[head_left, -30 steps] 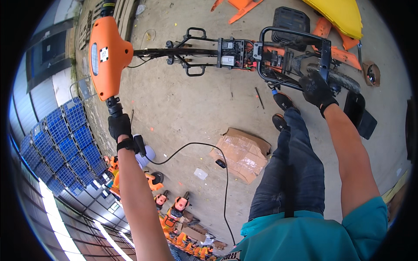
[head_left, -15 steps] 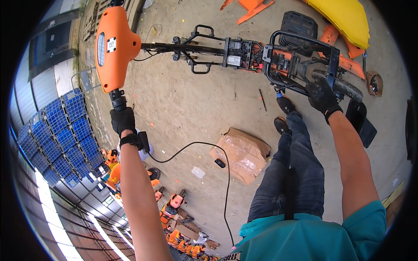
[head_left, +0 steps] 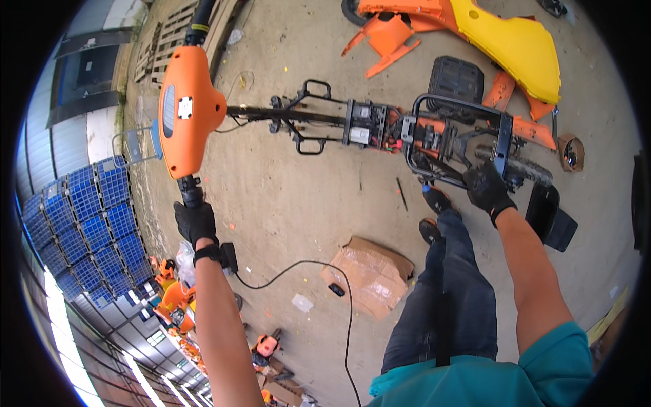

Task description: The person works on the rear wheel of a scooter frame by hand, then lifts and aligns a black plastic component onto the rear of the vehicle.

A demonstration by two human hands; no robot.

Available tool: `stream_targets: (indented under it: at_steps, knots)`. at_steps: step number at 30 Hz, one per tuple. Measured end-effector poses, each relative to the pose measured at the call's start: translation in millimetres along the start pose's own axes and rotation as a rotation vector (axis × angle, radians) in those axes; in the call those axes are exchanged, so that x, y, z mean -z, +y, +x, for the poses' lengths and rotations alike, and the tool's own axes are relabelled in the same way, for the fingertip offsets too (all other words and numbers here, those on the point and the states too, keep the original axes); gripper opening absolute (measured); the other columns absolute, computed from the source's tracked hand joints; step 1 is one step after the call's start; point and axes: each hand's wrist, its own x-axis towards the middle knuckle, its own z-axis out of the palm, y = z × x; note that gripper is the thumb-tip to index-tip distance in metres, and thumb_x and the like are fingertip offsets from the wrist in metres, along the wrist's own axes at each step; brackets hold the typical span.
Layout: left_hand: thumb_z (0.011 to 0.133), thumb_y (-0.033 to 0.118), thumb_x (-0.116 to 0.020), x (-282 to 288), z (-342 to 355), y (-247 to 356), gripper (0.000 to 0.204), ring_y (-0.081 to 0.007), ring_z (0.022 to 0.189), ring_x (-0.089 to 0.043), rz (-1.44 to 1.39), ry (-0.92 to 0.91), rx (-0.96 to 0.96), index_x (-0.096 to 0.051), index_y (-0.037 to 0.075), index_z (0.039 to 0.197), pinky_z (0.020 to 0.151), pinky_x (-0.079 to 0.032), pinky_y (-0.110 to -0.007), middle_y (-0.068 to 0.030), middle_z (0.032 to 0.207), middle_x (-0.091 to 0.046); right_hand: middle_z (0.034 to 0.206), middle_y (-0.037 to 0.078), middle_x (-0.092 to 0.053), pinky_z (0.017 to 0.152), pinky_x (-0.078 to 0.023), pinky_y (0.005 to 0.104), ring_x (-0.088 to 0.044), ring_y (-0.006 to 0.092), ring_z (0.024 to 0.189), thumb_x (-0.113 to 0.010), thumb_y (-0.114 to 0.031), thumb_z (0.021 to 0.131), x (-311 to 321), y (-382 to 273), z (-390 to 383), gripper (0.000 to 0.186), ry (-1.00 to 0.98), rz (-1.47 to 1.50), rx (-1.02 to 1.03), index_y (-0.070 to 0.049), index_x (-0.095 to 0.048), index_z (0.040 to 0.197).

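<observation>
My left hand (head_left: 195,220), in a black glove, is closed on the handlebar grip (head_left: 192,195) below the orange handlebar housing (head_left: 186,136). A black strapped device (head_left: 227,256) is on my left wrist, with a cable trailing from it. My right hand (head_left: 487,186), also gloved, is closed on the black tubular rear frame (head_left: 503,139) of a stripped scooter. Its bare chassis (head_left: 359,136) shows electronics and wires.
Orange and yellow body panels (head_left: 512,64) and a black part (head_left: 458,88) lie beyond the scooter. Cardboard (head_left: 369,271) lies by my feet. A small box (head_left: 571,152) is at right. Blue caged containers (head_left: 95,230), pallets (head_left: 163,41) and more scooters (head_left: 264,346) stand left.
The scooter, floor and both my hands sit lower in the picture than half a second ago, with more panels showing at the top. Both hands keep their holds.
</observation>
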Motion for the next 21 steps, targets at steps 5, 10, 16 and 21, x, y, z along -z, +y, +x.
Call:
stream_targets:
  at_steps: [5, 10, 16, 21]
  knots:
    - [0.079, 0.023, -0.059, 7.9, -0.9, 3.2, 0.03, -0.0448, 0.091, -0.064, -0.108, -0.118, 0.036, -0.056, 0.004, 0.102, 0.076, -0.05, -0.052, -0.0241, 0.091, -0.067, 0.094, 0.014, -0.065, 0.1, -0.037, 0.0495, -0.06, 0.0348, 0.096, -0.049, -0.018, 0.083, 13.1, -6.0, 1.5, 0.022, 0.24, -0.107, 0.053, -0.009, -0.064, 0.096]
    - [0.077, 0.019, -0.06, 13.1, -7.6, 10.6, 0.028, -0.0436, 0.089, -0.065, -0.104, -0.098, 0.06, -0.055, 0.003, 0.1, 0.076, -0.05, -0.051, -0.0226, 0.09, -0.067, 0.091, 0.014, -0.065, 0.098, -0.039, 0.0492, -0.06, 0.0338, 0.093, -0.05, -0.016, 0.08, 22.3, -6.7, 5.9, 0.024, 0.059, -0.028, 0.003, -0.007, -0.065, 0.096]
    - [0.076, 0.016, -0.06, 4.4, -5.2, 3.3, 0.036, -0.0421, 0.1, -0.061, -0.106, -0.052, -0.032, -0.055, 0.004, 0.109, 0.085, -0.048, -0.052, -0.0221, 0.105, -0.063, 0.094, 0.015, -0.067, 0.097, -0.04, 0.0504, -0.061, 0.0345, 0.095, -0.052, -0.014, 0.078, 25.5, -6.5, 7.0, 0.025, 0.181, -0.013, 0.047, -0.006, -0.065, 0.097]
    - [0.076, 0.016, -0.061, 2.2, -3.5, 1.2, 0.031, -0.0449, 0.093, -0.063, -0.111, -0.025, -0.052, -0.058, 0.006, 0.105, 0.08, -0.049, -0.052, -0.0219, 0.095, -0.067, 0.097, 0.018, -0.065, 0.096, -0.039, 0.0506, -0.059, 0.0359, 0.094, -0.053, -0.012, 0.076, 21.9, -5.5, 5.8, 0.027, 0.058, -0.058, 0.056, -0.004, -0.062, 0.1]
